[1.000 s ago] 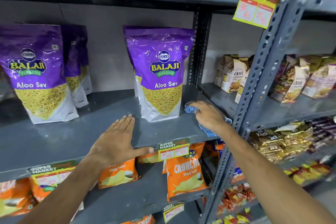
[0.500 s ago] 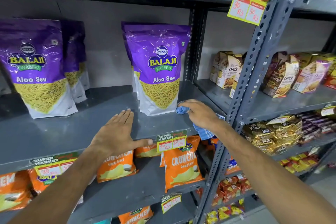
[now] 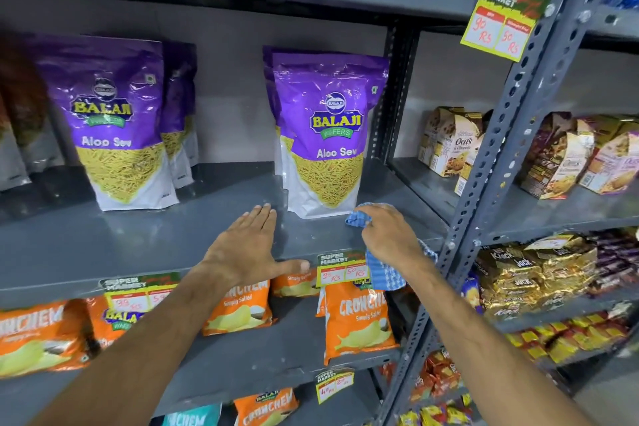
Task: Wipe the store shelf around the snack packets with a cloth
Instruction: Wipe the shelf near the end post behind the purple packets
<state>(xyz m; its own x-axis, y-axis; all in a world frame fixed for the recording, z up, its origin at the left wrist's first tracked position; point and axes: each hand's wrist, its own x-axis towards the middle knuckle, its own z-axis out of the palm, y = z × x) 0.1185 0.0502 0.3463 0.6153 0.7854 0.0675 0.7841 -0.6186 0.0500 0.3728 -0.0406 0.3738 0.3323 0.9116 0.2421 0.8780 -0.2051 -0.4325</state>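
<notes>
In the head view, the right hand (image 3: 389,239) is closed on a blue checked cloth (image 3: 383,273), pressed to the grey shelf (image 3: 145,239) just beside the front Aloo Sev packet (image 3: 328,135), its tail hanging over the edge. The left hand (image 3: 249,245) lies flat and open on the shelf, holding nothing. Wiping well likely means short strokes skirting the packet's base without tipping it. The shelf below holds orange Crunchem packets (image 3: 356,322); the neighbouring bay holds oat-cookie boxes (image 3: 449,145).

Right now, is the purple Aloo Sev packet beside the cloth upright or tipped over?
Upright. The packet stands on its white base on the shelf, label facing out, with the cloth at its lower right corner.
</notes>
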